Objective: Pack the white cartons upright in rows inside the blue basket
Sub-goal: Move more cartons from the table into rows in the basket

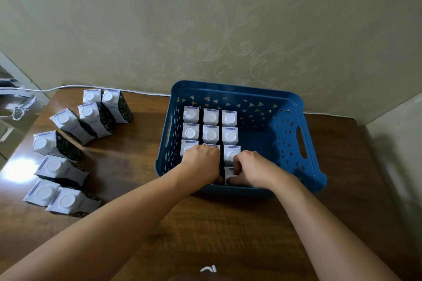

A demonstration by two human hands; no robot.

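Note:
A blue basket (280, 107) with triangle cut-outs stands on the brown table against the wall. Several white cartons with round caps (211, 133) stand upright in rows in its left half. Both hands are inside the basket at its near wall. My left hand (202, 162) covers a carton in the middle column, fingers curled down over it. My right hand (250, 170) grips the top of a carton (229, 172) in the nearest row of the third column. The basket's right half holds nothing.
Several more white cartons with dark patterned sides (68, 141) stand in a curved line on the table's left. A white cable (80, 86) runs along the wall. White objects (16, 102) lie beyond the table's left corner.

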